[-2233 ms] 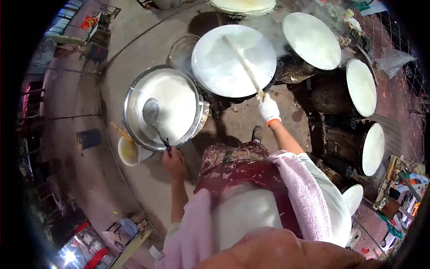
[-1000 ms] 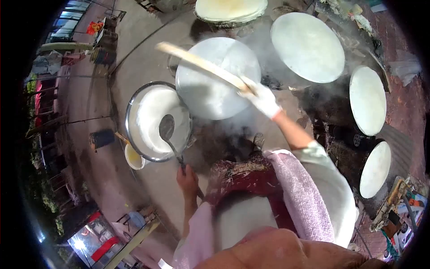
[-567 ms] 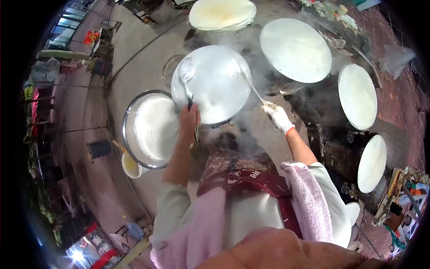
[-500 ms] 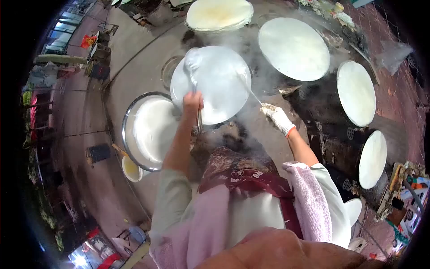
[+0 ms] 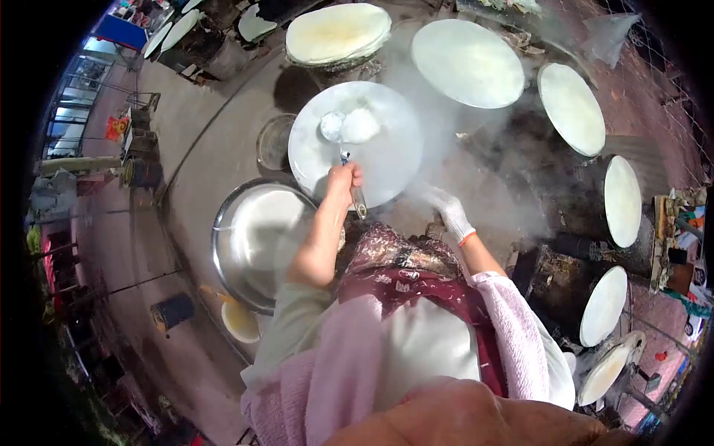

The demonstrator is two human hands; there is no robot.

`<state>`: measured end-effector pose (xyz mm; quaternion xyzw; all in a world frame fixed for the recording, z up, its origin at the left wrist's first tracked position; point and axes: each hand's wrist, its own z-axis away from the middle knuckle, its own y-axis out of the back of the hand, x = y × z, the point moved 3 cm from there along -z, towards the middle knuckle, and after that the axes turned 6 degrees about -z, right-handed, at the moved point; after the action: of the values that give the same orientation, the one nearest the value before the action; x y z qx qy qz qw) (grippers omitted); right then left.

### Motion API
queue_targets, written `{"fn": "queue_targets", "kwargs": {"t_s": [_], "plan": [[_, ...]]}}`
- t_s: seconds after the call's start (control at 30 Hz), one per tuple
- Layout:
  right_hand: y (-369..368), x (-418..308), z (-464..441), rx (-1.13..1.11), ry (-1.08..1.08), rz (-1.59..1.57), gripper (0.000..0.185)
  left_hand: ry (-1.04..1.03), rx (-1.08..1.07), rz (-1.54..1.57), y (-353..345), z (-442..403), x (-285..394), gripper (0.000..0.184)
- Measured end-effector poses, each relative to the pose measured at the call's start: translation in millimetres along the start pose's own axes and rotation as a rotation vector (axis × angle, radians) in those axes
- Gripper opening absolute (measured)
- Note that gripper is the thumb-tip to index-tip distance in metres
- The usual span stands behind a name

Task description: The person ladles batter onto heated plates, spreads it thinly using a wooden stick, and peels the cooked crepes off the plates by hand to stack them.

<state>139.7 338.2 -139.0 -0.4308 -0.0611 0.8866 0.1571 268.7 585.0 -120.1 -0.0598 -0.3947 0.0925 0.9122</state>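
Grips a ladle (image 5: 332, 126) by its handle with the bare left hand (image 5: 344, 181), fingers curled closed around it, the handle's end jutting from the near side of the fist. Extends the ladle's whitened bowl ahead of this grip — over a large round pale plate (image 5: 394, 160) and just beside a white mound (image 5: 361, 125) on it. Holds the right hand (image 5: 450, 212), in a white glove with an orange cuff, to the right of the grip and slightly nearer the body, partly veiled by steam (image 5: 476, 160); cannot tell from this view whether spread or pinching anything. Note, to the left of the grip and nearer the body, a wide metal basin (image 5: 223, 223) containing white liquid (image 5: 275, 215); and, just beyond its near left side, a small pail (image 5: 240, 323) with yellowish contents. Observe, ahead and to the left of the grip, a round ring (image 5: 275, 141) on the floor. Compare, farther ahead and round to the right of both hands, other pale discs (image 5: 467, 63) in an arc, well apart from the grip.
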Motion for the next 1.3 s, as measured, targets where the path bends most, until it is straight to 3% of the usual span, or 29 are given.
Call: {"fn": "queue_targets", "kwargs": {"t_s": [0.03,0.1,0.2,0.3,0.33,0.37,0.4,0.47,0.53,0.6,0.63,0.67,0.7,0.73,0.77,0.8,0.83,0.93,1.07,1.1,1.13,1.17,1.23,1.27,1.3], "plan": [[-10,-7,11,0.081,0.006,0.040,0.040,0.011,0.011,0.051,1,1,-5,0.016],[-32,26,5,-0.038,0.064,0.094,0.042,0.051,0.008,0.150,-2,-2,-15,0.017],[-56,36,10,-0.108,-0.209,0.021,0.038,0.090,-0.038,0.343,-20,4,-16,0.013],[-52,-20,32,-0.151,-0.199,0.087,0.028,-0.006,-0.478,0.643,5,22,11,0.011],[-54,-38,40,-0.137,0.003,0.101,0.029,-0.271,-0.287,0.295,25,26,16,0.016],[-56,-56,49,-0.116,0.204,0.124,0.033,-0.072,-0.722,0.875,35,39,19,0.023],[-53,-53,39,0.013,0.136,-0.208,0.044,0.361,-1.067,1.317,46,54,20,0.031],[-32,-14,0,-0.041,0.150,0.092,0.046,-0.009,-0.813,0.594,66,64,23,0.033],[-29,-1,-14,-0.118,0.121,0.335,0.048,0.003,-0.559,0.494,72,74,46,0.032],[-36,-3,-9,-0.185,0.061,0.492,0.049,-0.012,-0.608,0.574,75,60,76,0.027],[-21,15,-27,-0.052,0.276,0.524,0.046,0.016,-0.654,0.569,74,58,92,0.025],[-27,-7,-2,0.006,0.335,0.590,0.043,0.034,-0.626,0.519,75,54,98,0.021],[-35,-31,24,0.092,0.389,0.653,0.040,-0.040,-0.269,0.348,61,68,104,0.020],[-11,6,-5,0.087,0.474,0.733,0.041,-0.174,-0.324,0.066,60,65,98,0.019],[-16,-7,16,-0.038,0.290,0.816,0.047,-0.338,-0.126,-0.212,39,88,102,0.019],[-13,6,16,-0.123,0.321,0.861,0.052,-0.383,-0.250,-0.237,35,88,94,0.018],[-18,-4,39,-0.110,0.210,0.854,0.058,-0.433,-0.229,-0.378,26,102,97,0.019],[25,21,58,0.315,0.265,0.458,0.059,-0.427,-0.354,-0.574,-24,136,94,0.024],[55,45,112,0.321,0.339,0.709,0.054,-0.012,-0.869,-0.483,-61,127,82,0.029],[67,54,124,0.424,0.239,0.614,0.048,0.143,-0.966,-0.382,-65,115,68,0.030],[80,61,145,0.548,0.285,0.450,0.043,0.295,-1.045,-0.273,-68,106,57,0.031],[172,70,199,0.726,0.222,0.416,0.041,0.456,-1.103,-0.216,-145,146,7,0.029],[236,85,238,0.932,0.149,0.384,0.050,0.448,-0.945,-0.323,-197,166,-33,0.028],[282,112,245,1.058,0.341,0.291,0.046,0.462,-0.920,-0.339,-227,178,-52,0.028],[298,113,263,1.112,0.239,0.328,0.049,0.515,-0.871,-0.396,-243,186,-65,0.027]]}}
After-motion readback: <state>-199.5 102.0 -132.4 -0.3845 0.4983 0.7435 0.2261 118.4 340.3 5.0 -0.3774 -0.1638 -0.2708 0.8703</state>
